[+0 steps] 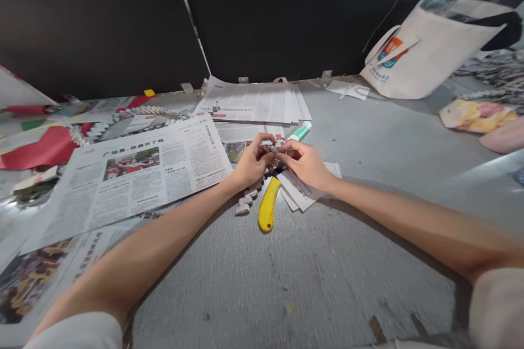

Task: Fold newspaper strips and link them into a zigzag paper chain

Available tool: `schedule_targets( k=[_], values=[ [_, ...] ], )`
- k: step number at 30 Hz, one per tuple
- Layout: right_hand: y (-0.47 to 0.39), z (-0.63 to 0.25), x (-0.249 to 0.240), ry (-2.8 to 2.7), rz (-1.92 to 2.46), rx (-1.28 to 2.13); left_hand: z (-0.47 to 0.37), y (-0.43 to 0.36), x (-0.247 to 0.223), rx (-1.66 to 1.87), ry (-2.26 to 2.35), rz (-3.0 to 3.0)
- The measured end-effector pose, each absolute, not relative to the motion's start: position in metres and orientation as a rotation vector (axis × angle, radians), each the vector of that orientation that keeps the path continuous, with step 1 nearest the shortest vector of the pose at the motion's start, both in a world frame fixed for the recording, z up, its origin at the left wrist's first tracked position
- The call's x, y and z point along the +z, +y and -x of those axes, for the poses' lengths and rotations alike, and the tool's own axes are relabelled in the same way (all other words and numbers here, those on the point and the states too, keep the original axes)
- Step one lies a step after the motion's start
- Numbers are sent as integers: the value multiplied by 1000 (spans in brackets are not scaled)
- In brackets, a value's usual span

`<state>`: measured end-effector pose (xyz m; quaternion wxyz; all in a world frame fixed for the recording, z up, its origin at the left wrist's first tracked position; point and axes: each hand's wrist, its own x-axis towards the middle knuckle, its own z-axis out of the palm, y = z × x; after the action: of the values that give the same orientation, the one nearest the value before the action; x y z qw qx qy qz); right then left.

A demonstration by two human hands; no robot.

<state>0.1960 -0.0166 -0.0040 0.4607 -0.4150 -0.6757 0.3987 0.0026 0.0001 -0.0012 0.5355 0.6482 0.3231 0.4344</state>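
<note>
Clearly, a black panel (pixel 286 16) stands along the far side of the grey counter (pixel 388 163). At the left, a newspaper (pixel 176 158) lies spread at a slant over other printed pages, with the left forearm crossing its near corner. A white bag (pixel 429 49) leans at the far right, its mouth open. Near the panel's foot, between newspaper and bag, rests a stack of printed sheets (pixel 251 101). Red paper (pixel 45 148) lies at the far left, beside a chain of folded paper (pixel 96 130).

Mid-counter, the left hand (pixel 252 162) and right hand (pixel 305 164) meet, the fingers of both pinching a small folded strip (pixel 271 148) between them. Cut papers (pixel 311 196) lie under the right hand. A yellow handle (pixel 268 207) points toward the person, its far end hidden by the hands. Just beyond the right hand lies a green-and-white tube (pixel 302 131). Smallest, some grey folds (pixel 244 203) sit in a row beside the handle, partly under the left hand; whether they join the strip, I cannot tell.
</note>
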Motion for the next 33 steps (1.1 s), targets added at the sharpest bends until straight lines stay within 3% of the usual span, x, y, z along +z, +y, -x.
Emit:
schedule_targets(
  k=[33],
  values=[
    [-16,-196,-6,-1696,876,1084,3,0,0,949,770,-1541]
  ],
)
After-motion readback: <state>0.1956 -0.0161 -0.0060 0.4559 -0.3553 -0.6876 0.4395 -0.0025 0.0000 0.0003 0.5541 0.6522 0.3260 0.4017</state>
